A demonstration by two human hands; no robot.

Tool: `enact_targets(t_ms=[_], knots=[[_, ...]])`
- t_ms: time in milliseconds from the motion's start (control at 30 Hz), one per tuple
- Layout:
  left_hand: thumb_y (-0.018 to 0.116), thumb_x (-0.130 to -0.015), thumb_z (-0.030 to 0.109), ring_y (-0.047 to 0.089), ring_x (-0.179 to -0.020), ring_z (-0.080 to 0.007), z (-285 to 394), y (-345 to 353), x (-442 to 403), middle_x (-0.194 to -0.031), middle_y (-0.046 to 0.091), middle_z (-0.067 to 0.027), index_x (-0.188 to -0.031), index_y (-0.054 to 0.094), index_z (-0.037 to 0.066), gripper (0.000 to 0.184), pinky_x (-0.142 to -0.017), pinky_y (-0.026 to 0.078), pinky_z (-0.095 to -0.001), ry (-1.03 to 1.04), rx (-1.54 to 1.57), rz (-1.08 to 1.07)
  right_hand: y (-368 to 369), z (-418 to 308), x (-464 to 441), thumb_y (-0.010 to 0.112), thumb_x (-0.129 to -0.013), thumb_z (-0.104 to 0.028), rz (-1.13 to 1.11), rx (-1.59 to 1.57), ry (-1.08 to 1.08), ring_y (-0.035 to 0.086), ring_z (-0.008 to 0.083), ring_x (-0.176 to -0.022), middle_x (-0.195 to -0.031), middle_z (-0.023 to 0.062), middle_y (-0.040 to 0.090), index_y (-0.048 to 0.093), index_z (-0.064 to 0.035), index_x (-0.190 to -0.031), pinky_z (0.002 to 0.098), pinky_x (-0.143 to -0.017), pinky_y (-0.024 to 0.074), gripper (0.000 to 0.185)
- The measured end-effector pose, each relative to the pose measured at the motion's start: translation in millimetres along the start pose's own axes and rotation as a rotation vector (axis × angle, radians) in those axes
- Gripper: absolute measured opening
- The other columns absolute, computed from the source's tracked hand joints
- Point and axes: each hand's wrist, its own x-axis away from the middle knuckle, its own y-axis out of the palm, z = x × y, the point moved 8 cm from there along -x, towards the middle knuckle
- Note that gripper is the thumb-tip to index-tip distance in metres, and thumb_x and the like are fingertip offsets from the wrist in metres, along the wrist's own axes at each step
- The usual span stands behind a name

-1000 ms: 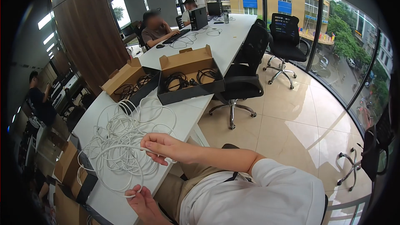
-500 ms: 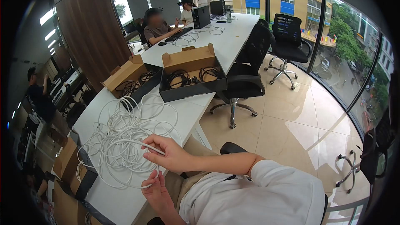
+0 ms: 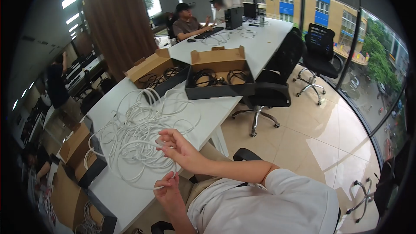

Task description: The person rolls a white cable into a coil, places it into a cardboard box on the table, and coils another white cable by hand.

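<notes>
A large tangle of white cable (image 3: 134,136) spreads over the near part of the table. At its right edge, my right hand (image 3: 178,149) curls its fingers and thumb around a strand of the cable. Lower down, my left hand (image 3: 170,190) pinches a length of the same white cable that runs left toward the pile. A short stretch of cable shows between the two hands, just above the left fingertips. Both hands are close together near the table's edge, in front of my body.
An open box (image 3: 220,89) and another beside it (image 3: 162,82) hold black cables behind the pile. More open boxes with white cables stand at lower left (image 3: 84,164). Office chairs (image 3: 266,89) line the right side. A co-worker (image 3: 188,24) sits at a keyboard (image 3: 209,33).
The view has shifted, so the scene sits further right. My right hand's fingers have spread slightly around the cable. My left hand keeps its pinch on it.
</notes>
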Motion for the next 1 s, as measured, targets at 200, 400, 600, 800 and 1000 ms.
enact_targets(t_ms=[200, 400, 600, 800, 1000], knots=[[0.057, -0.087, -0.006, 0.063, -0.092, -0.0195, 4.5, -5.9, 3.9, -0.103, 0.063, -0.0152, -0.100, 0.051, 0.002, 0.016, -0.087, 0.052, -0.0317, -0.049, -0.024, 0.159, 23.2, 4.6, 4.2, 0.045, -0.099, -0.014, -0.219, -0.054, 0.151, 0.054, 0.0088, -0.066, -0.072, 0.0013, 0.055, 0.049, -0.0051, -0.114, 0.0235, -0.066, 0.0445, 0.018], [0.060, -0.083, -0.004, 0.050, -0.116, -0.0264, 60.7, -8.8, 27.0, -0.131, 0.046, -0.0173, -0.142, 0.020, 0.001, 0.071, -0.102, 0.039, -0.0378, 0.458, -0.647, 0.423, 46.4, 7.0, 6.9, 0.050, -0.096, -0.014, -0.259, -0.038, 0.177, 0.044, 0.0038, -0.059, -0.071, -0.0021, 0.050, 0.051, -0.0042, -0.113, 0.0202, -0.053, 0.0365, 0.019], [0.053, -0.092, 0.012, 0.044, -0.124, -0.0238, 84.8, 7.6, 43.6, -0.133, 0.045, -0.0162, -0.139, 0.030, -0.004, 0.055, -0.106, 0.032, -0.0364, 0.475, -0.866, 0.146, 85.7, 5.6, 19.2, 0.056, -0.091, -0.010, -0.441, 0.287, -0.048, 0.054, 0.0112, -0.060, -0.079, 0.0053, 0.060, 0.056, -0.0001, -0.112, 0.0246, -0.053, 0.0423, 0.023], [0.040, -0.099, 0.026, 0.043, -0.126, -0.0226, 84.9, 8.2, 47.8, -0.139, 0.041, -0.0187, -0.139, 0.029, -0.005, 0.051, -0.105, 0.035, -0.0331, 0.325, -0.342, 0.169, 129.9, -0.4, 50.5, 0.056, -0.081, 0.002, -0.746, 0.602, -0.416, 0.058, 0.0319, -0.077, -0.088, 0.0140, 0.058, 0.048, 0.0009, -0.127, 0.0338, -0.070, 0.0489, 0.047], [0.040, -0.101, 0.023, 0.051, -0.119, -0.0218, 82.3, -23.2, 55.2, -0.131, 0.050, -0.0164, -0.130, 0.039, -0.001, 0.038, -0.102, 0.040, -0.0329, 0.340, -0.334, 0.339, 142.8, 11.3, 70.4, 0.053, -0.078, 0.006, -0.782, 0.493, -0.450, 0.054, 0.0379, -0.091, -0.109, 0.0218, 0.051, 0.020, 0.0036, -0.144, 0.0391, -0.080, 0.0473, 0.074]])
